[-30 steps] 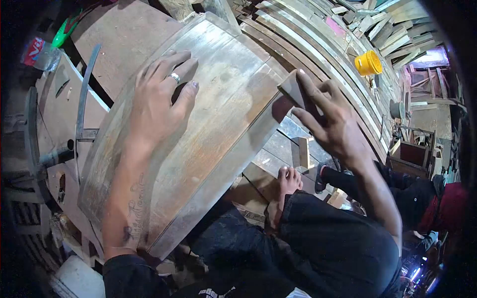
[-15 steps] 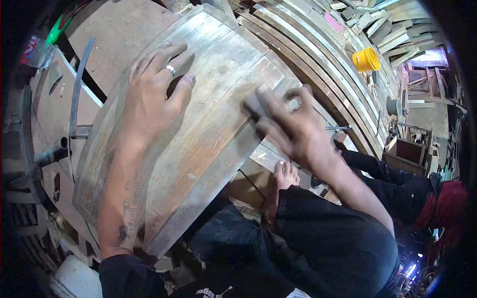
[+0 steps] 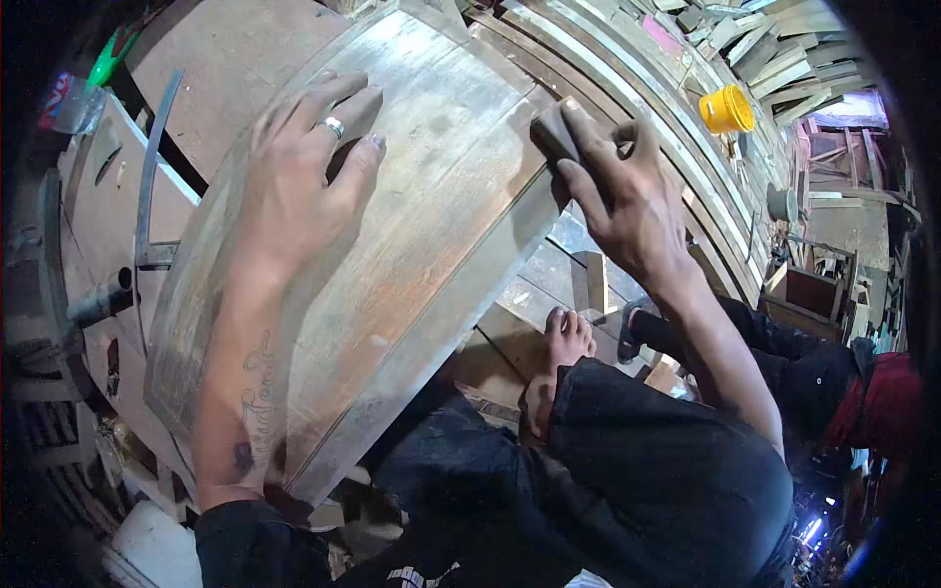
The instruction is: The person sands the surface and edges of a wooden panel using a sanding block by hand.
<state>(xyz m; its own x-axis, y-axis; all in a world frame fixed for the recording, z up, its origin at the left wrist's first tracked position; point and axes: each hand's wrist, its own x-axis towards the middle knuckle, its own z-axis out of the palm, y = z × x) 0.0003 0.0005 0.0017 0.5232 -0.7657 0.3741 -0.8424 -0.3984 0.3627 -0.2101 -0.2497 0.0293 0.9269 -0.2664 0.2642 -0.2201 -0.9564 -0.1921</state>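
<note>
Hands apart rn, L hand [image 3: 312,176] flat on the big wood panel [image 3: 421,196], R hand [image 3: 627,191] gripping a small dark block [image 3: 557,134] near its edge, yellow bucket [image 3: 726,110] in the bg.

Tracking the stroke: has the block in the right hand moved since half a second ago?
Yes: the block in the right hand has moved away from the reddish-brown patch on the wooden panel, toward the panel's far end.

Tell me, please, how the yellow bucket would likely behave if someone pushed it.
The yellow bucket would probably keep its shape, since its wall looks smooth and undented. Its round side suggests it could roll if tipped over.
</note>
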